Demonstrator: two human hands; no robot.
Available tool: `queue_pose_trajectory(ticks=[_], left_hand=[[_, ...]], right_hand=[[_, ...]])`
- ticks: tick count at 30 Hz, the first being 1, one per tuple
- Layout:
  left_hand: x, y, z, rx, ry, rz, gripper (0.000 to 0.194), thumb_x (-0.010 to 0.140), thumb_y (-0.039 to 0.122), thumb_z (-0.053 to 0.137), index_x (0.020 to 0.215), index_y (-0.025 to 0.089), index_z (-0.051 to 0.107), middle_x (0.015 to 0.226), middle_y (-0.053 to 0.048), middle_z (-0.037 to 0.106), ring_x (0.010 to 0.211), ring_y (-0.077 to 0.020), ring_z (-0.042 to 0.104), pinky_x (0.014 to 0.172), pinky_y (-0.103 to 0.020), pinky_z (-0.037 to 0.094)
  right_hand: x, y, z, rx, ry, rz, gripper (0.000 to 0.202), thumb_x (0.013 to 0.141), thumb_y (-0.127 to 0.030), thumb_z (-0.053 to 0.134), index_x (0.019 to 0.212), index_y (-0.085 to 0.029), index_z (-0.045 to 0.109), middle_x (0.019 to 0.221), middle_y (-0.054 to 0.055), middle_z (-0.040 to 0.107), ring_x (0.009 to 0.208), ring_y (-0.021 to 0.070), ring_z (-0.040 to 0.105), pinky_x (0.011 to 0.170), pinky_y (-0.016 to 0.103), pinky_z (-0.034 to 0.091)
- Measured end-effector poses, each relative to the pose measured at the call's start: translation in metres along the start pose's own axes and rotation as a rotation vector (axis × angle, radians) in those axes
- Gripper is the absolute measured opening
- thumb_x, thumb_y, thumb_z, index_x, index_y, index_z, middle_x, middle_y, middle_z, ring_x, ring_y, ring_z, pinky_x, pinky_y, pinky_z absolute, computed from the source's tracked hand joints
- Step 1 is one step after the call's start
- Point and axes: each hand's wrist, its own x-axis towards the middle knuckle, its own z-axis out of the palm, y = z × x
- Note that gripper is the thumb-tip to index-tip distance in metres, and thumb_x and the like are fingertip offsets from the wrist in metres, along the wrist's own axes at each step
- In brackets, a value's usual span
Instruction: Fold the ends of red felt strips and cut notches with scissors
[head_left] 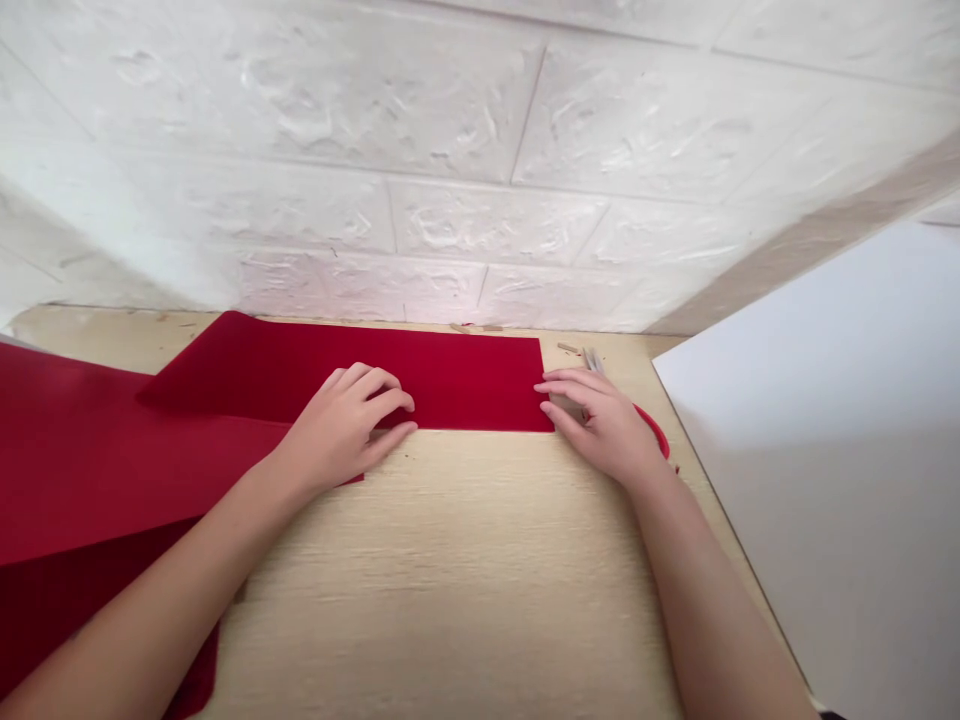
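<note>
A long strip of dark red, velvety material [472, 380] lies flat along the back of the table. My left hand [349, 420] rests over its front edge near the middle, fingers loosely bent and apart. At the strip's right end, my right hand [596, 415] touches the short edge with fingertips spread. Partly under that hand are scissors [592, 359], with metal blades poking out behind it and a red handle on its right side. Larger sheets of the red material [112, 450] lie at the left, one overlapping the strip's left part and partly covered by my left forearm.
A white textured brick-pattern wall [450, 130] rises directly behind the pale wooden table [450, 590]. To the right stands a large white panel [840, 420]. Small scraps [568, 348] lie near the wall.
</note>
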Motion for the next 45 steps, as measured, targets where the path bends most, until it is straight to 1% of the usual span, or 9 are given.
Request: queue_pose_trajectory(ticks=[6, 11, 14, 21, 24, 30, 36, 45], left_hand=[[0.0003, 0.0005, 0.0041, -0.004, 0.019, 0.012, 0.020, 0.101, 0.034, 0.056, 0.101, 0.019, 0.069, 0.105, -0.009, 0.069, 0.097, -0.0238, 0.059, 0.080, -0.039, 0.045], [0.0004, 0.0001, 0.0029, -0.001, 0.020, 0.021, 0.021, 0.101, 0.035, 0.056, 0.101, 0.019, 0.069, 0.105, -0.009, 0.068, 0.098, -0.0241, 0.060, 0.081, -0.039, 0.046], [0.0002, 0.0005, 0.0022, -0.016, 0.026, 0.024, 0.019, 0.101, 0.032, 0.056, 0.102, 0.019, 0.070, 0.107, -0.009, 0.069, 0.100, -0.0243, 0.060, 0.083, -0.040, 0.047], [0.0003, 0.0016, 0.0017, -0.044, 0.023, 0.040, 0.024, 0.102, 0.036, 0.056, 0.109, 0.022, 0.074, 0.116, -0.010, 0.069, 0.109, -0.0266, 0.061, 0.093, -0.044, 0.051], [0.0003, 0.0006, 0.0018, -0.031, 0.031, 0.066, 0.024, 0.102, 0.034, 0.056, 0.110, 0.022, 0.075, 0.119, -0.010, 0.070, 0.112, -0.0272, 0.062, 0.096, -0.045, 0.052], [-0.0004, 0.0001, 0.0023, -0.011, 0.052, 0.102, 0.022, 0.101, 0.030, 0.058, 0.103, 0.017, 0.076, 0.113, -0.010, 0.072, 0.105, -0.0252, 0.066, 0.091, -0.042, 0.056], [-0.0005, 0.0015, 0.0018, 0.009, 0.052, 0.089, 0.021, 0.100, 0.029, 0.059, 0.100, 0.016, 0.075, 0.106, -0.009, 0.073, 0.099, -0.0244, 0.067, 0.088, -0.042, 0.055], [-0.0012, 0.0005, 0.0024, 0.000, 0.024, 0.062, 0.021, 0.101, 0.030, 0.057, 0.101, 0.017, 0.074, 0.107, -0.009, 0.072, 0.099, -0.0238, 0.066, 0.088, -0.042, 0.055]], right_hand=[[0.0004, 0.0023, 0.0021, 0.019, 0.005, 0.027, 0.023, 0.097, -0.030, 0.060, 0.112, -0.026, 0.077, 0.122, 0.008, 0.076, 0.117, 0.0276, 0.070, 0.104, 0.050, 0.056], [0.0000, 0.0010, 0.0010, 0.025, 0.004, 0.025, 0.022, 0.096, -0.030, 0.062, 0.111, -0.025, 0.076, 0.122, 0.008, 0.075, 0.117, 0.0270, 0.069, 0.106, 0.049, 0.056], [-0.0009, -0.0010, 0.0007, 0.021, 0.001, 0.028, 0.022, 0.095, -0.031, 0.063, 0.111, -0.027, 0.076, 0.124, 0.008, 0.074, 0.119, 0.0276, 0.068, 0.105, 0.049, 0.056], [-0.0011, -0.0014, 0.0027, 0.014, 0.000, 0.050, 0.022, 0.094, -0.034, 0.065, 0.112, -0.027, 0.076, 0.125, 0.008, 0.073, 0.120, 0.0289, 0.067, 0.105, 0.050, 0.055], [-0.0008, -0.0008, 0.0031, 0.015, 0.005, 0.043, 0.022, 0.093, -0.033, 0.066, 0.111, -0.026, 0.077, 0.125, 0.009, 0.073, 0.119, 0.0290, 0.067, 0.106, 0.050, 0.054], [-0.0009, -0.0009, 0.0038, 0.027, 0.008, 0.048, 0.021, 0.092, -0.033, 0.068, 0.110, -0.026, 0.076, 0.124, 0.008, 0.073, 0.119, 0.0288, 0.067, 0.106, 0.049, 0.054], [-0.0007, -0.0015, 0.0036, 0.014, 0.007, 0.054, 0.022, 0.092, -0.033, 0.069, 0.110, -0.026, 0.077, 0.123, 0.008, 0.073, 0.118, 0.0292, 0.067, 0.104, 0.049, 0.055], [-0.0010, -0.0032, 0.0043, 0.005, 0.010, 0.050, 0.023, 0.092, -0.035, 0.068, 0.111, -0.026, 0.076, 0.123, 0.008, 0.072, 0.118, 0.0289, 0.067, 0.104, 0.050, 0.055]])
